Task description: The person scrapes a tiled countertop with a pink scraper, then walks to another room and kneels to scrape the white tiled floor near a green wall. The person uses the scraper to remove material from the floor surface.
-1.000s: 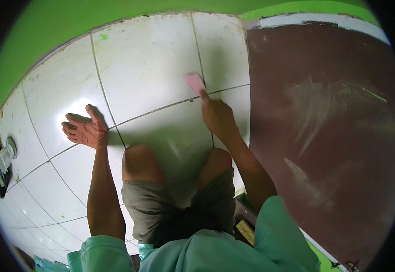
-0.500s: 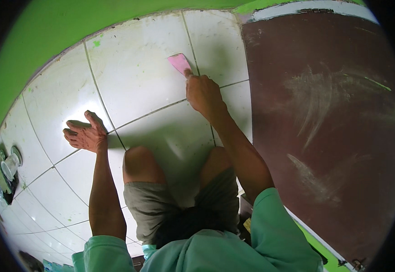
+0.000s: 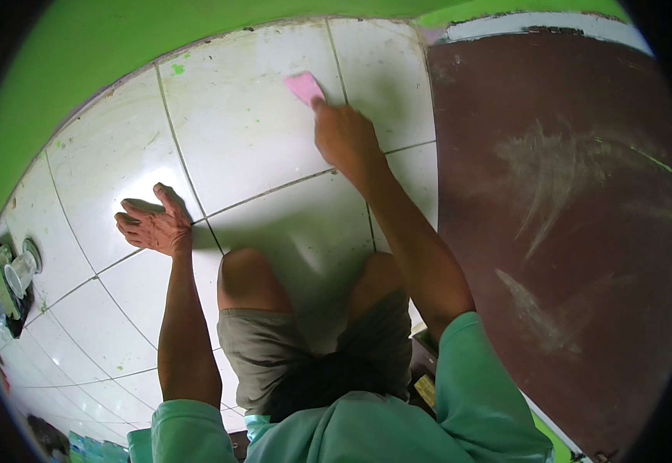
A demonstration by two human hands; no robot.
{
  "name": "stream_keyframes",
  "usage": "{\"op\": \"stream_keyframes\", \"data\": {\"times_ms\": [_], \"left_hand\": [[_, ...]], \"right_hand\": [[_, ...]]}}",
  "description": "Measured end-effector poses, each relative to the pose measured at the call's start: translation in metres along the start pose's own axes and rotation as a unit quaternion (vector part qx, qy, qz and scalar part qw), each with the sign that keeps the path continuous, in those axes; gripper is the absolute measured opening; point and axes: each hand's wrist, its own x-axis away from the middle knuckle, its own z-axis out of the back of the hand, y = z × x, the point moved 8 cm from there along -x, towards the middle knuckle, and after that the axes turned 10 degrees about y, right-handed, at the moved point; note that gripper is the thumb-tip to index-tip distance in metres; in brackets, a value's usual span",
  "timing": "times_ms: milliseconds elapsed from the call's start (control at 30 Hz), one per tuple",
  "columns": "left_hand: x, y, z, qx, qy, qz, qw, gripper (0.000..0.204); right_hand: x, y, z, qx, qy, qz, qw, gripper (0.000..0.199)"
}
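Observation:
My right hand (image 3: 347, 137) is closed around the handle of a scraper with a flat pink blade (image 3: 303, 86). The blade lies against or just over the white floor tiles (image 3: 251, 147), pointing away from me and a little to the left; the handle is hidden in my fist. My left hand (image 3: 158, 224) rests on the tiles further left and nearer to me, fingers spread and holding nothing. Small green specks and dirt marks show on the tiles, among them a green spot (image 3: 178, 69) by the wall.
A green wall (image 3: 58, 58) curves along the far and left side. To the right lies a dark brown panel (image 3: 498, 177) with pale scuffs. At the far left sit a clear plastic cup (image 3: 20, 274) and a dark tray-like thing with green on it. My knees stand between my arms.
My right hand has pushed the scraper slightly further away, toward the wall. The left hand keeps its spread pose on the tiles; the whole view has shifted a little.

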Motion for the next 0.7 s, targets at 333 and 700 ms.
{"op": "stream_keyframes", "data": {"times_ms": [333,700], "left_hand": [[0.000,0.007,0.002,0.007,-0.016,-0.002,1.000,0.085],[-0.001,0.008,0.006,0.016,-0.024,0.011,1.000,0.083]], "right_hand": [[0.011,-0.007,-0.006,-0.011,-0.031,-0.004,0.999,0.038],[0.062,-0.023,-0.007,0.025,-0.026,-0.009,0.999,0.021]]}}
